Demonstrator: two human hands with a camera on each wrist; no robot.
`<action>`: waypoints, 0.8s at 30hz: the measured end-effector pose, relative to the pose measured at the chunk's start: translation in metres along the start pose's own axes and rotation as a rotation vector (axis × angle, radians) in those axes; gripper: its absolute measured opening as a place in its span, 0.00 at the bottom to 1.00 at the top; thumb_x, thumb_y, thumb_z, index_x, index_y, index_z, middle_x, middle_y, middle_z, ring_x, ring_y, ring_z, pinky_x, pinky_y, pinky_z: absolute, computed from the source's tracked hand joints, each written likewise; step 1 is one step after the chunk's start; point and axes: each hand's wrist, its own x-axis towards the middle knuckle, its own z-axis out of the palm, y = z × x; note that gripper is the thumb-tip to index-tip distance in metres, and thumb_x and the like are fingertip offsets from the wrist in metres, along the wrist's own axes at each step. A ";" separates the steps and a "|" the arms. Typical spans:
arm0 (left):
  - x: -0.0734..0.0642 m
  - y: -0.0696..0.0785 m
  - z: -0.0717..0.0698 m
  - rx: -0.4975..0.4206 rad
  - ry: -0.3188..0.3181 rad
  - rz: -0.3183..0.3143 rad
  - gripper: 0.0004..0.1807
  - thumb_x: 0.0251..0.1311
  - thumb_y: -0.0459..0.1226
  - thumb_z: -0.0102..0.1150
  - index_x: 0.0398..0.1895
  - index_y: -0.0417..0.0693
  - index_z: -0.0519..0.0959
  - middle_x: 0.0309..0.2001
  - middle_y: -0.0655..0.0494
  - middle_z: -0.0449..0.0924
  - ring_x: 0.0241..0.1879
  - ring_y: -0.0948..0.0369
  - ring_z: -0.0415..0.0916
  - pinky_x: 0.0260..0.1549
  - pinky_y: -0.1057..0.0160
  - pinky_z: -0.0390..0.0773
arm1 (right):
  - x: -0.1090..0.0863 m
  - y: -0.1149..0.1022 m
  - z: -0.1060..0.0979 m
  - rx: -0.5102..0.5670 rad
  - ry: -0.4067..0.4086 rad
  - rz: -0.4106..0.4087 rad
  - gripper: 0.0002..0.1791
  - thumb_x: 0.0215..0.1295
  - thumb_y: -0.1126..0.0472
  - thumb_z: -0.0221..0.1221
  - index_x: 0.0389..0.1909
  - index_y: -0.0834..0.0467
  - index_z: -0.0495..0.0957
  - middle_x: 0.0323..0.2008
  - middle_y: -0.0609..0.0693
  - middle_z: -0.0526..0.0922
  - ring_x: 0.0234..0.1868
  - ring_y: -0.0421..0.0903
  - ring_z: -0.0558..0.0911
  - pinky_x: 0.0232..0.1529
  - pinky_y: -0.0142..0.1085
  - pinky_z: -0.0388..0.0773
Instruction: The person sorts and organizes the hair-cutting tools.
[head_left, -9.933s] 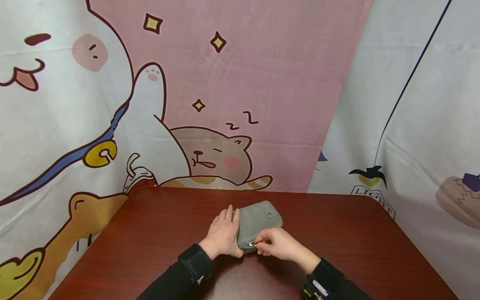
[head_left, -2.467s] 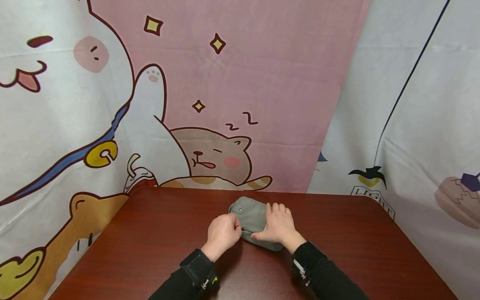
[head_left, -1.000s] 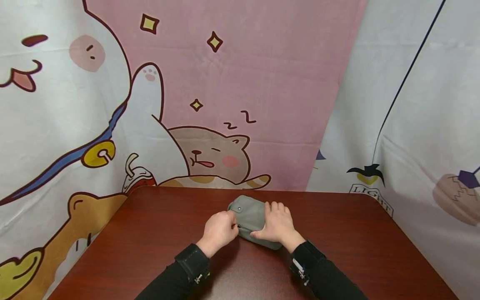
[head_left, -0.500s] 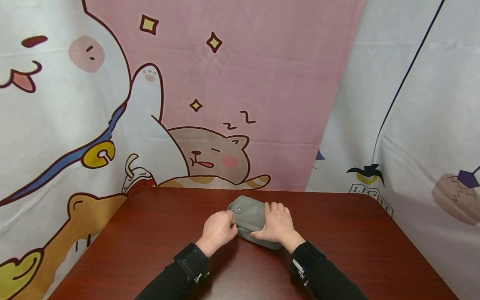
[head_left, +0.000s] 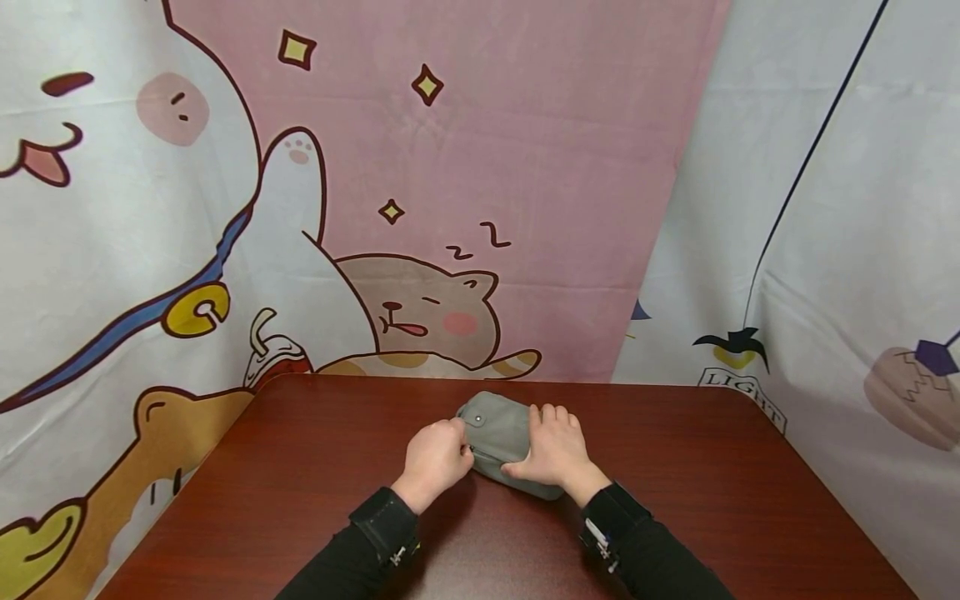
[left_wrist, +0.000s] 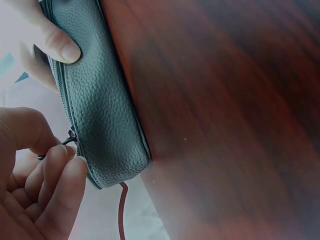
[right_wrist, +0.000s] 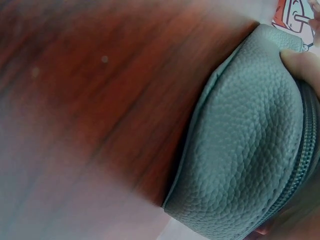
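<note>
A grey-green pebbled pouch (head_left: 498, 429) lies on the table, its snap tab (head_left: 477, 418) at the far left. My left hand (head_left: 435, 458) is at the pouch's left end. In the left wrist view its thumb and finger pinch the small dark zipper pull (left_wrist: 70, 140), close to the pouch's end. My right hand (head_left: 558, 450) rests on the pouch's right part, fingers straight over the top and thumb (left_wrist: 70, 52) pressing near the zipper (left_wrist: 62, 90). The far side of the pouch and its inside are hidden.
The reddish-brown wooden table (head_left: 300, 467) extends around the pouch. Behind it hangs a cartoon-printed cloth (head_left: 570, 208), meeting the table's far edge. Black sleeves with strapped-on wrist devices (head_left: 600, 533) cover both forearms.
Earlier, the left hand lay flat on the pouch while the right pinched the zipper; the pouch has since turned and the hands swapped roles. Lately the left hand has shifted slightly left.
</note>
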 end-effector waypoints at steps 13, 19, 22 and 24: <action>0.001 -0.009 0.000 -0.064 0.002 0.048 0.16 0.51 0.31 0.66 0.18 0.53 0.67 0.17 0.64 0.62 0.16 0.67 0.62 0.15 0.67 0.62 | 0.000 0.002 0.002 0.006 0.003 0.003 0.61 0.39 0.26 0.67 0.63 0.70 0.69 0.52 0.65 0.74 0.54 0.62 0.70 0.54 0.55 0.68; 0.000 -0.017 -0.003 -0.240 -0.041 0.055 0.14 0.55 0.29 0.66 0.21 0.50 0.71 0.19 0.64 0.66 0.19 0.68 0.64 0.18 0.68 0.66 | 0.000 0.003 0.004 -0.001 0.016 -0.004 0.61 0.37 0.25 0.66 0.62 0.69 0.70 0.52 0.64 0.74 0.53 0.61 0.71 0.54 0.54 0.68; 0.000 -0.020 -0.003 -0.291 -0.057 0.038 0.13 0.56 0.29 0.66 0.23 0.50 0.72 0.20 0.64 0.69 0.20 0.68 0.66 0.20 0.68 0.68 | 0.001 0.002 0.003 -0.008 0.009 -0.009 0.61 0.38 0.24 0.66 0.62 0.69 0.70 0.51 0.64 0.74 0.53 0.61 0.71 0.53 0.54 0.69; 0.000 -0.021 -0.003 -0.320 -0.064 0.035 0.12 0.57 0.29 0.66 0.23 0.50 0.73 0.21 0.65 0.70 0.21 0.68 0.66 0.21 0.67 0.69 | 0.001 0.002 0.002 -0.011 0.000 -0.009 0.62 0.38 0.24 0.66 0.63 0.69 0.70 0.51 0.64 0.74 0.53 0.61 0.71 0.54 0.54 0.69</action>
